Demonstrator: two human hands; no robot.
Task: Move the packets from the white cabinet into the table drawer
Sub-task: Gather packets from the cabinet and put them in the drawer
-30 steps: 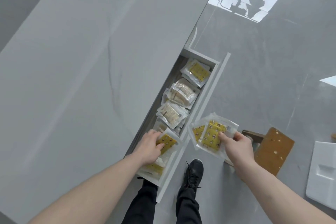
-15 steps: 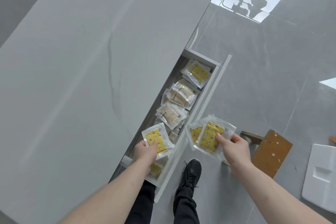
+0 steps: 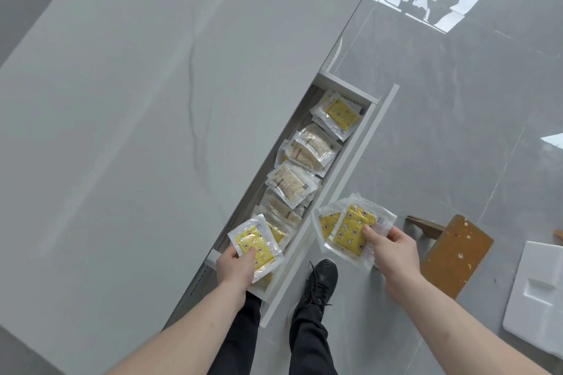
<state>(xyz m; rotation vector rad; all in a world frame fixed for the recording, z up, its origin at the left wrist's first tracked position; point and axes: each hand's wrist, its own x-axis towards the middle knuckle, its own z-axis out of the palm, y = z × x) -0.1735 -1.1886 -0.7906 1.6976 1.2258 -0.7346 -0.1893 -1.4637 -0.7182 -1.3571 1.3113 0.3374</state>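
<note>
Yellow print under clear plastic marks the packet [image 3: 257, 245] that we hold in our left hand [image 3: 236, 265], thumb across its near edge and fingers curled beneath, just over the near end of the open table drawer [image 3: 350, 158]. Our right hand [image 3: 393, 248] pinches a small fan of packets [image 3: 350, 230] of the same yellow kind, thumb on top, out beyond the drawer's white front panel and above the floor. Inside the drawer we see more packets lying in a loose overlapping row: a yellow one [image 3: 339, 113] at the far end, then tan-filled ones [image 3: 310, 148] through the middle, and further yellow ones partly hidden under the packet in our left hand. The drawer sticks out from beneath the pale grey worktop [image 3: 137, 100], which fills the left of our view. Below, a black shoe [image 3: 320, 281] and dark trouser legs stand on the glossy grey floor [image 3: 457, 100]. To the right sit a paint-flecked wooden stool [image 3: 454, 253] and a white moulded tray [image 3: 536, 298].
</note>
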